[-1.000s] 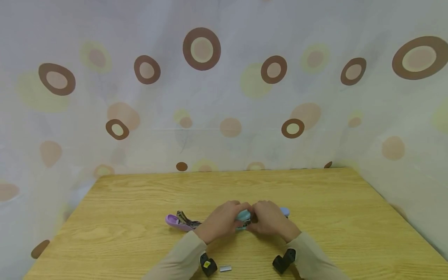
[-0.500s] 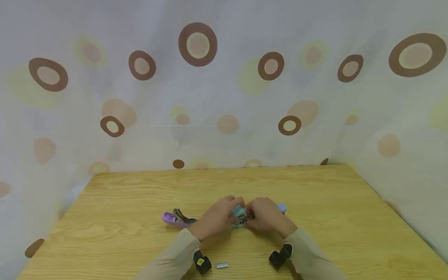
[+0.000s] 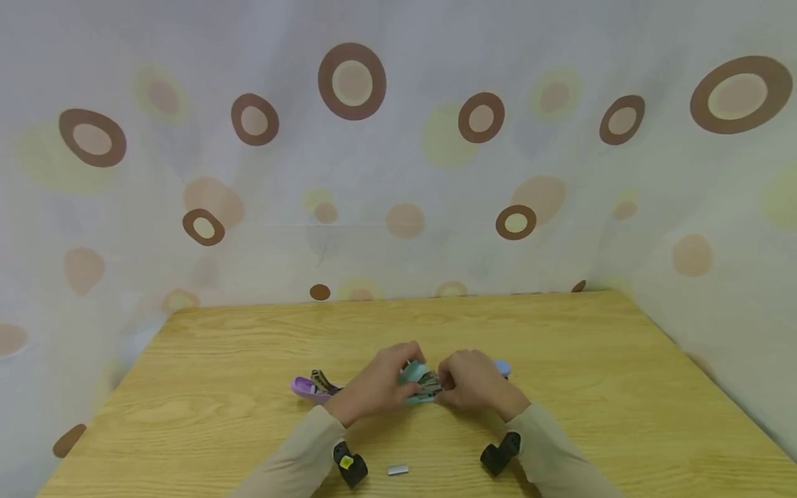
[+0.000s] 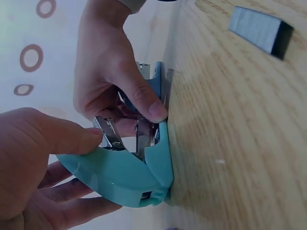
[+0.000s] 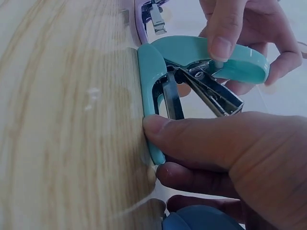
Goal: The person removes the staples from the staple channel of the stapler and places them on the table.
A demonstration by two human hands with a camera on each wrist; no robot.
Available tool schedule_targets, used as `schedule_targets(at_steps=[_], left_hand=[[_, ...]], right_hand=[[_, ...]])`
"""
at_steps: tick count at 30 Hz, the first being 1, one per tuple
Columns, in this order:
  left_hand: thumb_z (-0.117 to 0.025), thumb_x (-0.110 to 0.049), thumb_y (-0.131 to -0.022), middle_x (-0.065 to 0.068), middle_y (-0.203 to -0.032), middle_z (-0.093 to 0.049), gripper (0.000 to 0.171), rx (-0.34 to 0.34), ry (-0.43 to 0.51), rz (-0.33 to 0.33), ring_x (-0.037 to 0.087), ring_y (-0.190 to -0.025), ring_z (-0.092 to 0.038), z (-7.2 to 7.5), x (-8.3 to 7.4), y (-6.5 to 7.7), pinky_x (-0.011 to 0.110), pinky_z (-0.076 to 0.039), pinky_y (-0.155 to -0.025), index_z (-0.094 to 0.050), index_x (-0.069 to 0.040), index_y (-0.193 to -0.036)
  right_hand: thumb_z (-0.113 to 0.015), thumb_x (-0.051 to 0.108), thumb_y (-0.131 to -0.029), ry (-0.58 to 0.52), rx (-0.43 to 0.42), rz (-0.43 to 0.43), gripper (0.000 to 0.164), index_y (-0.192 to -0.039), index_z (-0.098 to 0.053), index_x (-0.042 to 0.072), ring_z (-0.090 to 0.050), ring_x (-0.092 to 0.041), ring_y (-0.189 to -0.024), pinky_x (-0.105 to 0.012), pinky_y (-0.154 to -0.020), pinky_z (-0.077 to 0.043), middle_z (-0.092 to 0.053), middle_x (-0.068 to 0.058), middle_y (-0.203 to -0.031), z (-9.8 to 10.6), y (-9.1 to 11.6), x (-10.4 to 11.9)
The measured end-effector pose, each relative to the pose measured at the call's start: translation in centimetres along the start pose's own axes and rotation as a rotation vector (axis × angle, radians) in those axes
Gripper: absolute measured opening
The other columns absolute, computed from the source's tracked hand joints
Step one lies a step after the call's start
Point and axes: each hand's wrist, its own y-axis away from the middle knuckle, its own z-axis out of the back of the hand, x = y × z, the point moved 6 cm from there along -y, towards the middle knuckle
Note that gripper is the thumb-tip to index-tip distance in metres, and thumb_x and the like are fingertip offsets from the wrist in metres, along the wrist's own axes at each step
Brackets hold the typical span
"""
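Note:
A teal stapler (image 4: 112,177) stands on the table between my hands, its cover swung up from the base and its metal parts exposed. My left hand (image 3: 376,384) pinches the raised cover, thumb on the inside and fingers behind it, as the right wrist view shows. With thumb and fingers, my right hand (image 3: 476,380) grips the front end of the stapler's base (image 5: 148,72) down at the tabletop. Between cover and base, the silvery staple channel (image 5: 211,91) sticks out at an angle. In the head view the hands hide much of the stapler.
On the left lies a purple stapler (image 3: 304,389), opened up. Just beyond my right hand sits a blue stapler (image 3: 501,366), mostly hidden. A small grey block of staples (image 3: 398,469) rests on the wooden table (image 3: 249,443) near the front, between the wrists.
My left hand has moved left, lifting the teal cover wider away from the base, so more of the metal channel shows. The right hand keeps its grip on the base.

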Motion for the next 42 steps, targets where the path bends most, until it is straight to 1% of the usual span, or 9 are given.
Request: schedule_targets(at_steps=[8,11,15,21,25,31,36,39,42], left_hand=[[-0.071,-0.012,-0.086,0.0,-0.097,-0.06,0.019,-0.056,0.004,0.024,0.015,-0.086,-0.056,1.2,0.0,0.5,0.023,-0.048,-0.07,-0.053,-0.013,-0.092],[-0.073,-0.009,-0.084,0.001,-0.094,-0.061,0.021,-0.086,0.035,0.029,0.016,-0.082,-0.058,1.6,0.1,0.8,0.024,-0.05,-0.067,-0.052,-0.013,-0.087],[-0.074,-0.004,-0.082,0.003,-0.091,-0.061,0.023,-0.133,0.076,0.005,0.018,-0.079,-0.06,1.9,0.1,1.1,0.029,-0.053,-0.067,-0.052,-0.011,-0.082],[-0.075,-0.001,-0.079,0.002,-0.087,-0.061,0.026,-0.157,0.06,0.01,0.015,-0.077,-0.059,1.9,0.3,1.6,0.03,-0.054,-0.07,-0.05,-0.01,-0.079],[-0.074,-0.002,-0.08,0.005,-0.089,-0.064,0.026,-0.155,0.072,0.03,0.012,-0.077,-0.06,2.0,0.4,1.6,0.029,-0.055,-0.071,-0.05,-0.011,-0.079],[-0.074,-0.004,-0.08,0.011,-0.094,-0.069,0.024,-0.14,0.134,0.108,0.012,-0.08,-0.062,2.3,1.2,2.0,0.027,-0.055,-0.072,-0.051,-0.011,-0.079],[-0.076,-0.005,-0.078,0.008,-0.092,-0.071,0.027,-0.128,0.1,0.157,0.011,-0.078,-0.063,3.0,1.7,2.5,0.025,-0.054,-0.069,-0.049,-0.009,-0.076],[-0.076,-0.004,-0.077,0.005,-0.091,-0.071,0.029,-0.105,0.087,0.197,0.01,-0.077,-0.062,3.3,1.9,2.7,0.022,-0.051,-0.066,-0.048,-0.008,-0.076],[-0.075,-0.001,-0.076,0.005,-0.088,-0.069,0.029,-0.085,0.077,0.214,0.009,-0.072,-0.059,3.5,2.0,3.0,0.021,-0.048,-0.062,-0.046,-0.006,-0.076]], right_hand=[[-0.08,0.024,-0.076,-0.017,0.001,0.016,0.013,-0.073,-0.07,0.017,-0.042,0.0,-0.054,-0.02,-0.052,-0.037,-0.054,0.013,-0.061,0.0,0.1,0.0],[-0.079,0.023,-0.077,-0.02,0.008,0.011,0.011,-0.075,-0.071,0.017,-0.042,0.0,-0.054,-0.02,-0.052,-0.037,-0.055,0.013,-0.062,-0.1,0.1,-0.1],[-0.08,0.024,-0.077,-0.015,0.014,0.007,0.012,-0.076,-0.07,0.017,-0.043,0.0,-0.055,-0.021,-0.053,-0.037,-0.056,0.013,-0.063,-0.2,0.1,-0.1],[-0.08,0.026,-0.077,-0.011,0.025,0.005,0.015,-0.077,-0.07,0.015,-0.043,0.0,-0.057,-0.021,-0.055,-0.037,-0.054,0.013,-0.064,-0.4,0.2,0.1],[-0.081,0.027,-0.076,0.012,0.011,0.008,0.016,-0.078,-0.07,0.015,-0.043,0.0,-0.059,-0.022,-0.057,-0.037,-0.054,0.012,-0.065,-0.1,0.3,0.2],[-0.081,0.029,-0.077,0.023,0.01,0.018,0.017,-0.08,-0.071,0.015,-0.043,-0.001,-0.061,-0.023,-0.059,-0.037,-0.055,0.012,-0.066,0.0,0.4,0.2],[-0.08,0.029,-0.078,0.012,0.024,0.028,0.016,-0.082,-0.071,0.016,-0.045,-0.001,-0.061,-0.023,-0.06,-0.038,-0.055,0.013,-0.067,0.0,0.4,0.1],[-0.079,0.028,-0.079,0.006,0.021,0.03,0.015,-0.082,-0.07,0.017,-0.045,0.0,-0.062,-0.024,-0.062,-0.039,-0.056,0.013,-0.067,0.0,0.5,0.1],[-0.079,0.029,-0.078,0.01,0.013,0.032,0.015,-0.081,-0.07,0.018,-0.045,-0.001,-0.062,-0.025,-0.063,-0.039,-0.055,0.013,-0.066,-0.1,0.5,0.1]])
